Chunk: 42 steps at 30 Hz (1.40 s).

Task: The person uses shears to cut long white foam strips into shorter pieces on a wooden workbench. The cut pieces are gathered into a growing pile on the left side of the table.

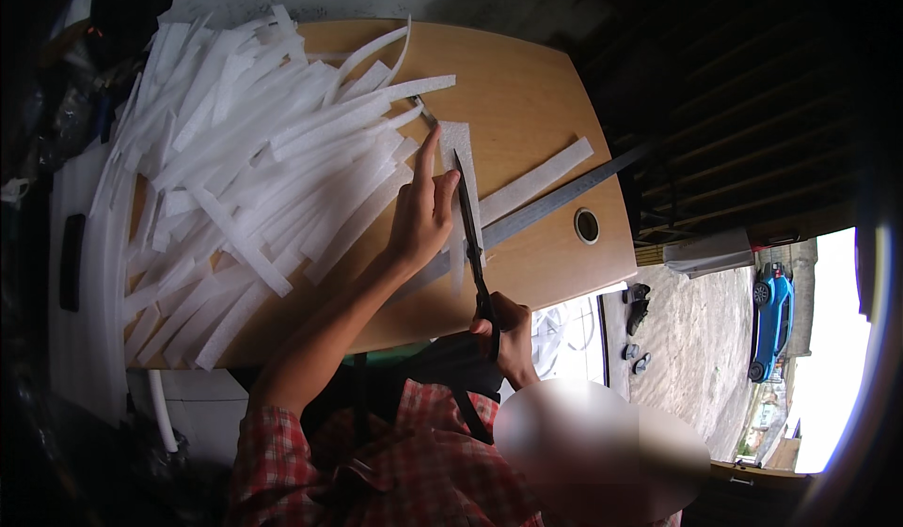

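The tan table (517, 76) bears heaped white foam strips (282, 160); 1 separate strip (538, 179); 1 grey straightedge (564, 195).

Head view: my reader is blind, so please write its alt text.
A right hand holds black metal scissors along a flat white foam piece, the left hand at its edge. Loose white foam strips lie heaped on the tan wood-toned table.

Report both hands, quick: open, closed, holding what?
Left hand: index finger extended, at a white foam strip; can't tell if it grips it.
Right hand: closed, holding scissors.
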Available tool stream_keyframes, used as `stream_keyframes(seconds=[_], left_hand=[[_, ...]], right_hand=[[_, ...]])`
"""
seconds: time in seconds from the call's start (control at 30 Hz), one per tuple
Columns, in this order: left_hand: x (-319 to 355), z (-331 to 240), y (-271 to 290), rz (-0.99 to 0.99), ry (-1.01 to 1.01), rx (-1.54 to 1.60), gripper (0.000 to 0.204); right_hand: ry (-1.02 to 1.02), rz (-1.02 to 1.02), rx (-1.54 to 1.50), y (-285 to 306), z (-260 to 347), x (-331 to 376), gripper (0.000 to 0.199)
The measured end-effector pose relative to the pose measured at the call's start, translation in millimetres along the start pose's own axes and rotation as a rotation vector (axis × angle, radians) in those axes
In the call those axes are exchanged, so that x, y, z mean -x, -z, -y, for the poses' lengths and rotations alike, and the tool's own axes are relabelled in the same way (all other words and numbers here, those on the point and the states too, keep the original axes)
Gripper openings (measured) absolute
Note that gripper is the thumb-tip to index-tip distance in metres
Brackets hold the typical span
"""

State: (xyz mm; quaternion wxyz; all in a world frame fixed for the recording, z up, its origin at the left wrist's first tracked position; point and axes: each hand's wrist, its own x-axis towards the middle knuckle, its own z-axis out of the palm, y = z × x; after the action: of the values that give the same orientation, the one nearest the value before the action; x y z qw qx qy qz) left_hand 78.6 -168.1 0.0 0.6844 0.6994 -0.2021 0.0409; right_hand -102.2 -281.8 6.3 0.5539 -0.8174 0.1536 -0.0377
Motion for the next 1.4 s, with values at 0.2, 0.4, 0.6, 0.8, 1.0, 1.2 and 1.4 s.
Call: stream_keyframes(seconds=[0.2,0.4,0.6,0.8,1.0,1.2,1.4], left_hand=[[5,-2,-4,0.067,-0.016,0.072,0.056],[3,-2,-3,0.062,-0.03,0.051,0.056],[5,1,-6,0.117,-0.062,0.142,0.055],[0,-9,5,0.149,-0.023,0.152,0.052],[-6,-8,8,0.096,0.047,0.116,0.051],[-1,1,2,0.272,-0.008,-0.097,0.046],[3,-2,11,0.464,-0.136,-0.522,0.037]], right_hand=[[0.044,0.021,-0.096,2,3,-5,0.068],[-0.039,0.02,-0.061,2,6,-10,0.081],[0.007,0.008,-0.167,9,5,-22,0.077],[-0.015,-0.016,-0.049,11,5,-21,0.071],[-0.031,-0.063,-0.24,22,6,-10,0.072],[-0.04,-0.145,-0.191,47,-26,-7,0.07],[-0.015,-0.197,-0.222,51,-41,-19,0.069]])
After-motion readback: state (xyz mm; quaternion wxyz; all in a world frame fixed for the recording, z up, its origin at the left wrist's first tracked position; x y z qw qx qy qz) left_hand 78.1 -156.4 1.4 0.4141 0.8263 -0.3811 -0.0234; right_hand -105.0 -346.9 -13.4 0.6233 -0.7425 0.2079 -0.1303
